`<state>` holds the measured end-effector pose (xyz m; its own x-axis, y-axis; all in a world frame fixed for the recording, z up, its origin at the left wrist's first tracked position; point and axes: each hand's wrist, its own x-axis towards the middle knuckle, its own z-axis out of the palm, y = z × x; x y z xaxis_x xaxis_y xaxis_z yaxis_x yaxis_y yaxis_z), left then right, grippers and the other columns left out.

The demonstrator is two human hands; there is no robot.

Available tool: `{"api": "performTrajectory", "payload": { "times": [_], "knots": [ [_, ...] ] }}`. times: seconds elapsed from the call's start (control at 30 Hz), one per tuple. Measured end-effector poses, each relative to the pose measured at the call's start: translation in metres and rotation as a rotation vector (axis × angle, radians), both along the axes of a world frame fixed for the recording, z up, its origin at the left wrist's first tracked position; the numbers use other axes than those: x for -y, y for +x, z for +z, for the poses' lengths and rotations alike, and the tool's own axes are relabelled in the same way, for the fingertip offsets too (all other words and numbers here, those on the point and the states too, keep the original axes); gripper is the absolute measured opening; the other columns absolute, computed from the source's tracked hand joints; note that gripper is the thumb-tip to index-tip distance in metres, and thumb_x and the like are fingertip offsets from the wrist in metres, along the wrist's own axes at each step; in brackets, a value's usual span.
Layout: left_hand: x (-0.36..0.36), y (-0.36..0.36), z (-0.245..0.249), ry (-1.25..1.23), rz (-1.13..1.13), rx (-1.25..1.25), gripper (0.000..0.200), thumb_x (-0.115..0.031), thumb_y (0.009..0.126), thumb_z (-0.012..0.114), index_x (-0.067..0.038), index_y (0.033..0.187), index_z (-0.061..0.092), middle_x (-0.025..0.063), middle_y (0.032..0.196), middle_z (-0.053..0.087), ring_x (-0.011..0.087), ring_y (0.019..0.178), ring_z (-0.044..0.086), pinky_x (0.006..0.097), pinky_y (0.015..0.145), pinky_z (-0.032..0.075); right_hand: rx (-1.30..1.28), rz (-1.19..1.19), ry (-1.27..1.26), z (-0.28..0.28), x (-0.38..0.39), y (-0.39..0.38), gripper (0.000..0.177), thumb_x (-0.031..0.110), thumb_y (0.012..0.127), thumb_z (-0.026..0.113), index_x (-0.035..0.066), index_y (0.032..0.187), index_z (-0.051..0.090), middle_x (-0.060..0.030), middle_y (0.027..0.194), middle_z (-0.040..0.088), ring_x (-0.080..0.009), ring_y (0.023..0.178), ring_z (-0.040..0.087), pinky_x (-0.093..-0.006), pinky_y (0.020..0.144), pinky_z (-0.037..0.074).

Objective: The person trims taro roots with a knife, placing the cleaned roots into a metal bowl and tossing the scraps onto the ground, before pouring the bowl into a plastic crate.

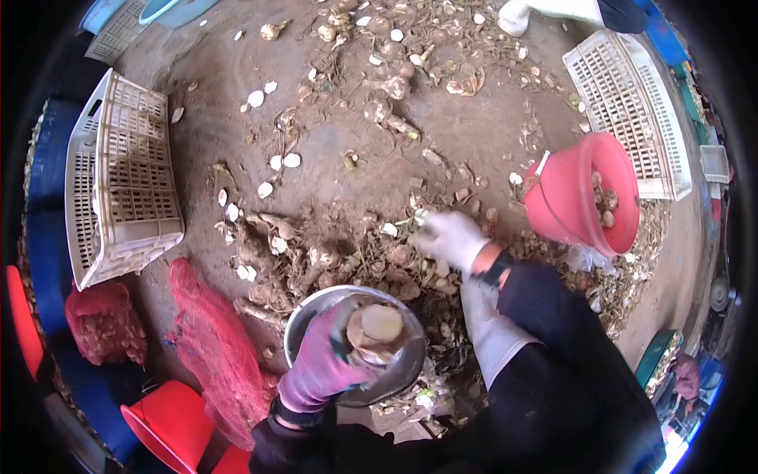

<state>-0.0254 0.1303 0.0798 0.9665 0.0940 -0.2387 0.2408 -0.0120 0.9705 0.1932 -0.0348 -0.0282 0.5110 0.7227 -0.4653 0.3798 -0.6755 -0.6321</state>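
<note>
My left hand (320, 367), in a purple glove, grips a brown root with a pale cut face (377, 328) over a round metal bowl (410, 365) near my lap. In a white glove, my right hand (452, 238) reaches forward into a heap of muddy roots and trimmings (332, 257) on the dirt ground. Its fingers are curled at the heap; whether they hold anything is hidden.
A red bucket (580, 193) holding several roots stands at the right. White plastic crates lie at the left (118, 182) and upper right (632, 110). Red mesh sacks (213, 340) and a red bucket (170, 426) sit at lower left. Another person's gloved hand (517, 14) shows at the top.
</note>
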Motion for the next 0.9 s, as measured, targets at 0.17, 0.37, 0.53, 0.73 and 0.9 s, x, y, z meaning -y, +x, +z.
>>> {"api": "performTrajectory", "payload": {
  "times": [0.17,0.37,0.53,0.73,0.9],
  "knots": [
    [-0.022,0.024,-0.014,-0.267,0.396,0.15,0.059,-0.009,0.079,0.068,-0.006,0.132,0.041,0.005,0.111,0.055,0.0161,0.094,0.059,0.0294,0.083,0.05,0.126,-0.063,0.375,0.04,-0.003,-0.007,0.039,0.035,0.083,0.066,0.005,0.068,0.048,-0.0121,0.058,0.052,-0.0279,0.052,0.055,-0.0382,0.05,0.043],
    [-0.038,0.046,-0.018,-0.558,0.916,0.096,0.032,-0.02,0.09,0.053,-0.006,0.119,0.047,0.0046,0.099,0.055,0.0199,0.088,0.061,0.0333,0.076,0.053,-0.09,0.228,0.559,0.078,-0.016,-0.059,0.024,0.024,0.079,0.071,0.004,0.072,0.059,-0.0099,0.062,0.054,-0.0243,0.052,0.057,-0.0362,0.049,0.045],
    [-0.021,0.017,-0.047,-0.609,0.716,-0.024,0.051,-0.048,0.091,0.054,-0.005,0.119,0.052,0.0081,0.098,0.062,0.0191,0.085,0.063,0.0331,0.074,0.053,0.068,0.099,0.493,0.071,-0.016,-0.042,0.024,0.024,0.08,0.07,0.003,0.081,0.059,-0.0132,0.065,0.055,-0.0299,0.056,0.057,-0.0386,0.05,0.043],
    [-0.002,-0.004,-0.017,-0.557,0.299,-0.177,0.063,-0.024,0.08,0.07,-0.001,0.132,0.044,0.0105,0.109,0.061,0.0173,0.097,0.063,0.0286,0.084,0.05,0.164,0.167,0.598,0.065,-0.014,-0.031,0.025,0.024,0.08,0.07,0.003,0.077,0.057,-0.0144,0.062,0.053,-0.0333,0.056,0.057,-0.0407,0.05,0.043],
    [-0.001,-0.02,-0.004,0.111,-0.093,-0.103,0.073,-0.023,0.065,0.073,-0.002,0.13,0.047,0.014,0.125,0.053,0.0277,0.121,0.047,0.0365,0.107,0.032,0.062,-0.032,0.215,0.006,0.014,-0.02,0.029,0.026,0.082,0.068,0.0,0.081,0.056,-0.0169,0.062,0.057,-0.0271,0.055,0.059,-0.0367,0.051,0.045]
  ]
}}
